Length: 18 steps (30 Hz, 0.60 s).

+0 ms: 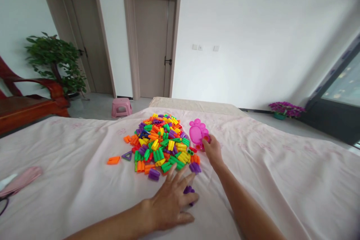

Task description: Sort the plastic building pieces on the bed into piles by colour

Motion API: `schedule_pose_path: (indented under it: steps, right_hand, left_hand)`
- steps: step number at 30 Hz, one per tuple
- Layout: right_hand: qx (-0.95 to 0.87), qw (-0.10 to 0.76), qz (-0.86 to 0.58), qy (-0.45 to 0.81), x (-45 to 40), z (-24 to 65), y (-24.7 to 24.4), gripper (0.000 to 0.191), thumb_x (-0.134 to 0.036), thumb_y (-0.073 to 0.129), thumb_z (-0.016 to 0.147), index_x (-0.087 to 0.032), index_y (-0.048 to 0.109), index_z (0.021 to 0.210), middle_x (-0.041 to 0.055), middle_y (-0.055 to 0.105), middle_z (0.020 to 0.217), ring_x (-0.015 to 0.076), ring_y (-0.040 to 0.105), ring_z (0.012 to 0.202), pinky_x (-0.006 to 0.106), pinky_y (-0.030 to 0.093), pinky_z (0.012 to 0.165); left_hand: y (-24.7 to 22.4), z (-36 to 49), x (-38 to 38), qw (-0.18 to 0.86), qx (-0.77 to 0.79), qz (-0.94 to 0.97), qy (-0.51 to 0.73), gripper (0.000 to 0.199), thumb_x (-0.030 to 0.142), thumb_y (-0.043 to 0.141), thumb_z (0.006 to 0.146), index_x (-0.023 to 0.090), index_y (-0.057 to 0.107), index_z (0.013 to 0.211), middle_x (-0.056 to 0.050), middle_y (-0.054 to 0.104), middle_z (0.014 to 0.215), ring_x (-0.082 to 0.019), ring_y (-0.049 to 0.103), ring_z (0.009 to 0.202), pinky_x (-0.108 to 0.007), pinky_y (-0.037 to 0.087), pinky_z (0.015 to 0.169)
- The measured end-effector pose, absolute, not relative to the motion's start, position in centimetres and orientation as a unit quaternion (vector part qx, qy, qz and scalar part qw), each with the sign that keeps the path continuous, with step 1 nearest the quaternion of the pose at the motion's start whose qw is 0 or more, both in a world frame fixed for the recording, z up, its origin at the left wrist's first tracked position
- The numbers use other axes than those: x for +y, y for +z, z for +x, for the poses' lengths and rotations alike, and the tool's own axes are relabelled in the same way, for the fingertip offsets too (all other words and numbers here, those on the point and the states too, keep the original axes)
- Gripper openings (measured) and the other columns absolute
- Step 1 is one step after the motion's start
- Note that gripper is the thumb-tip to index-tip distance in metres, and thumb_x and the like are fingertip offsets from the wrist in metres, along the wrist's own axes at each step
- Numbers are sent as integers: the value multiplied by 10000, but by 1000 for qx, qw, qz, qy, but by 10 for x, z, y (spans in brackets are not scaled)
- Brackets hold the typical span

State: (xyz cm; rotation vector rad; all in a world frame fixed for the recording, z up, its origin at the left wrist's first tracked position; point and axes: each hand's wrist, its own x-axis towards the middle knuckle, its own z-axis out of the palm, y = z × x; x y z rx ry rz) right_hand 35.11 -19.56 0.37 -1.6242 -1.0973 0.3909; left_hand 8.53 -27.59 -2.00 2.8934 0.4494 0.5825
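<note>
A heap of colourful plastic building pieces, made of short joined tubes in orange, green, yellow, purple and red, lies on the cloth-covered bed. My left hand is spread open at the near edge of the heap. Its fingers partly cover a purple piece on the cloth. To the right of the heap, my right hand is closed on the lower right edge of a pink foot-shaped plastic dish. Red or orange pieces show at its fingertips and the dish's lower edge.
An orange piece and a purple triangle lie left of the heap. A pink cloth item rests at the far left. Beyond the pale sheet stand a pink stool, a wooden chair and potted plants.
</note>
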Motion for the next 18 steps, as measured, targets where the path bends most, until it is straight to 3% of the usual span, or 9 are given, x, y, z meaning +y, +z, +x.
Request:
schedule_pose_path:
  steps: [4,8,12,15,18]
  right_hand:
    - [-496,394,-773,34,-204,363,-1,346,-251,505,906,-152,638,1209,119,734,964,240,693,879,304,486,743]
    - [-559,346,-753,27,-208,346,-6,353,-243,467,950,-175,619,1261,113,751,1003,237,708,907,298,472,776]
    - [-583,417,-697,25,-209,329,-3,398,-286,459,939,-184,605,1295,112,745,1087,245,701,980,325,499,848]
    - [-535,509,-673,22,-209,328,3,414,-333,483,919,-183,611,1283,121,728,1132,251,681,1019,349,518,884]
    - [-493,595,-627,98,-211,322,4,425,-426,551,898,-173,632,1229,106,729,1061,246,671,943,345,549,814]
  left_hand:
    - [-25,112,-248,25,177,962,207,347,422,542,969,295,694,1254,-126,525,1551,-360,277,1541,-701,90,1224]
    - [-14,116,-207,16,247,938,243,302,314,615,931,282,714,1215,-119,539,1543,-368,298,1532,-690,49,1234]
    - [2,112,-189,40,323,897,300,338,173,622,888,309,748,1170,-96,557,1525,-373,320,1517,-678,45,1239]
    - [8,113,-192,73,346,871,341,265,219,657,870,290,772,1098,-96,557,1516,-367,343,1501,-628,160,1245]
    - [9,119,-197,155,377,808,425,349,335,653,892,272,726,1227,-116,597,1459,-327,456,1426,-534,298,1221]
